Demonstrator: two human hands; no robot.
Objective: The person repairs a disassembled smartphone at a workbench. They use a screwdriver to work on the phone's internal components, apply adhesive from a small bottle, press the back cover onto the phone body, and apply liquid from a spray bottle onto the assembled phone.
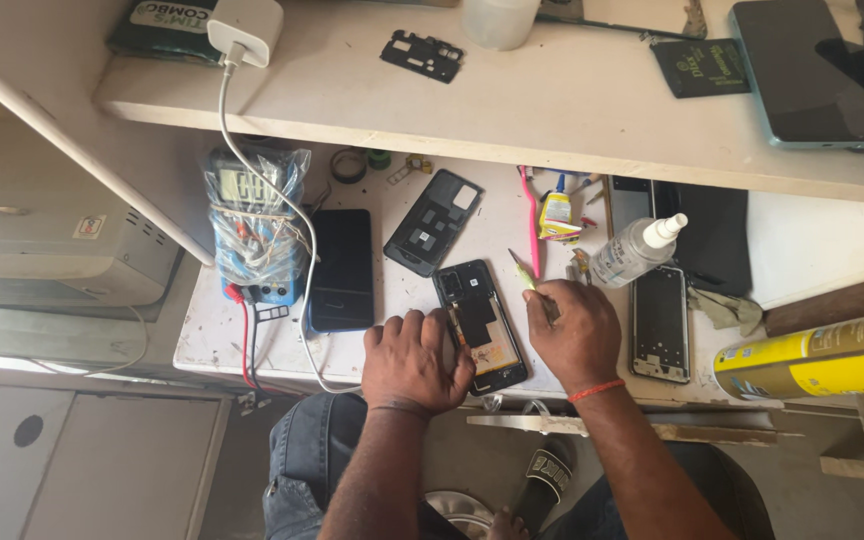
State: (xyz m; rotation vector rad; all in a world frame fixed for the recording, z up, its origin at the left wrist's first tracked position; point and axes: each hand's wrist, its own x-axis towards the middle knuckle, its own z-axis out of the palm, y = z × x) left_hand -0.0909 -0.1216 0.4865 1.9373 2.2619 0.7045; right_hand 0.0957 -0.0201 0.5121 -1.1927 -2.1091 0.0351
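Black opened phone [479, 322] sits on the desk [402, 300], left hand [414, 360] fingers gripping it, right hand [574, 335] fingers pinching a green screwdriver [532, 284]; mid-teardown, needs steady aim.

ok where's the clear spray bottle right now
In the head view, the clear spray bottle lies right of centre on the worktable, above the right hand, beside the small yellow glue bottle.

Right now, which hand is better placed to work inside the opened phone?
The right hand: it grips the green-handled tool right beside the opened phone. The left hand lies on the phone's left edge, steadying it.
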